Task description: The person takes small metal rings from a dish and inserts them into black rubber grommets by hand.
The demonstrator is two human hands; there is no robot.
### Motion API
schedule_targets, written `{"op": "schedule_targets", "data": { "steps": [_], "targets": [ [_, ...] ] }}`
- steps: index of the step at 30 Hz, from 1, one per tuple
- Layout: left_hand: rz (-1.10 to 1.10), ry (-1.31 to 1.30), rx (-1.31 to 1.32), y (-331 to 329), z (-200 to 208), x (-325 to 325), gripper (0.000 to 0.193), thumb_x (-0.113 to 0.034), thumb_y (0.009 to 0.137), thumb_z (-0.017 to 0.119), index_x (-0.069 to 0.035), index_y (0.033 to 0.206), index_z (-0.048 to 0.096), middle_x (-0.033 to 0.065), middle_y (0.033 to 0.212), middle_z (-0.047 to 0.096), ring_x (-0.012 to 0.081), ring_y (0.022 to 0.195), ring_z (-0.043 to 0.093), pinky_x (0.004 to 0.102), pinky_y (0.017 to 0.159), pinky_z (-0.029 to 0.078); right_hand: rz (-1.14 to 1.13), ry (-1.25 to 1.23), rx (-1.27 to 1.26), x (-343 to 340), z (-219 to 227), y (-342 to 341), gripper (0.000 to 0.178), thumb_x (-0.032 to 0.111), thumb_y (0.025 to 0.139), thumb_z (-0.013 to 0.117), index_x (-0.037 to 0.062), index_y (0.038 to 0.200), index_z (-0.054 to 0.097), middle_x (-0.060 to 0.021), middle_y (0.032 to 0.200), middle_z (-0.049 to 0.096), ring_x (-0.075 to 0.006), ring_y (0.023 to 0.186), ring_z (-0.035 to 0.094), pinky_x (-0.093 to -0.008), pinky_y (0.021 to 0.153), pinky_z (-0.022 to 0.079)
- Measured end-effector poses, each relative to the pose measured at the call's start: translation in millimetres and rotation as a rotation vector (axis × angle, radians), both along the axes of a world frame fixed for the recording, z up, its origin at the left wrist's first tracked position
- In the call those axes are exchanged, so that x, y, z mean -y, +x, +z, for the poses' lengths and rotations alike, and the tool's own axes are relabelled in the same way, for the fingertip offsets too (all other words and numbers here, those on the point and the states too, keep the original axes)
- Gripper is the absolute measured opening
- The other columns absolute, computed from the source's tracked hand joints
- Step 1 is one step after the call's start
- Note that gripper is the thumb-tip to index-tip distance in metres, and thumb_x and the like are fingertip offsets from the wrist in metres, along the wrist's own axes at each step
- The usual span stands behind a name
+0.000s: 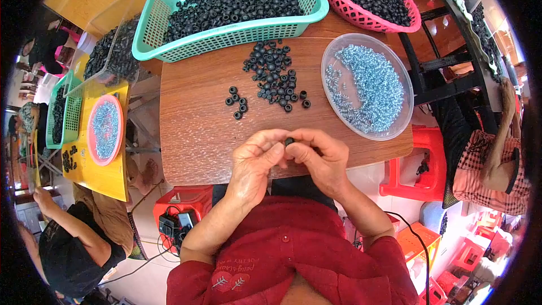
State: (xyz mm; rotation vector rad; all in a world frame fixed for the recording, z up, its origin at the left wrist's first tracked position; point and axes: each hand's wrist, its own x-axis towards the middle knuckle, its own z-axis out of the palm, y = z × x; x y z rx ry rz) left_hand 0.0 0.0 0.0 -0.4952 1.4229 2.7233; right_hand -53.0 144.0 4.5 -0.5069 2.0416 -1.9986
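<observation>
Near the table's front edge, my two hands meet fingertip to fingertip, both pinched closed. A small round black part [289, 142] shows between them, against the thumb and forefinger of my right hand [324, 161]. My left hand [254, 161] pinches right beside it; what its fingertips hold is hidden. On the wooden table [197, 141] beyond lies a pile of loose black parts [274, 73], several with a hole. A smaller group of black parts [237, 103] sits to its left. At the right stands a round clear tub [407, 87] of small light-blue pieces [375, 87].
A green basket [237, 29] and a pink basket [361, 18], both of black parts, stand at the far side. Red stools [418, 178] flank the table. Co-workers sit at the left [73, 243] and right [491, 164]. A black cable [424, 248] hangs at lower right.
</observation>
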Motion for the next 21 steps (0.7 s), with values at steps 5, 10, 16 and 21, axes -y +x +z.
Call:
{"op": "schedule_targets", "data": {
  "steps": [5,10,16,21],
  "targets": [
    [0.008,0.185,-0.044,-3.9,-12.3,-2.5,0.026,-0.005,0.086,0.062,0.002,0.111,0.058,0.005,0.089,0.063,0.0115,0.077,0.057,0.0241,0.07,0.046,-0.026,0.1,-0.285,4.1,-2.4,-0.1,0.024,0.0,0.078,0.066,-0.0003,0.102,0.065,-0.0077,0.069,0.062,-0.018,0.058,0.059,-0.0286,0.053,0.046],
    [0.046,0.225,-0.008,-5.2,-7.6,-5.5,0.025,-0.003,0.086,0.062,0.001,0.11,0.059,0.0048,0.092,0.064,0.0107,0.079,0.057,0.0238,0.07,0.046,-0.094,0.219,-0.598,2.4,-5.2,0.5,0.031,-0.003,0.071,0.069,0.0017,0.101,0.066,-0.0102,0.073,0.061,-0.0227,0.061,0.058,-0.03,0.053,0.046],
    [0.025,0.008,-0.052,2.2,-6.9,-6.1,0.023,-0.004,0.085,0.064,0.0,0.107,0.061,0.0037,0.095,0.064,0.0072,0.081,0.056,0.0204,0.071,0.045,-0.111,0.183,-0.59,-0.8,0.0,2.7,0.027,-0.004,0.069,0.07,0.0002,0.095,0.065,-0.0127,0.08,0.062,-0.0258,0.07,0.06,-0.0325,0.059,0.047],
    [0.002,-0.253,-0.109,8.1,-1.8,-2.0,0.022,-0.006,0.086,0.064,0.0,0.106,0.062,0.0011,0.09,0.063,0.005,0.078,0.055,0.0194,0.07,0.046,-0.066,0.171,-0.536,-0.8,0.7,4.7,0.024,-0.005,0.069,0.069,-0.0003,0.092,0.064,-0.0133,0.082,0.062,-0.0261,0.072,0.06,-0.0327,0.061,0.048]
  ]
}}
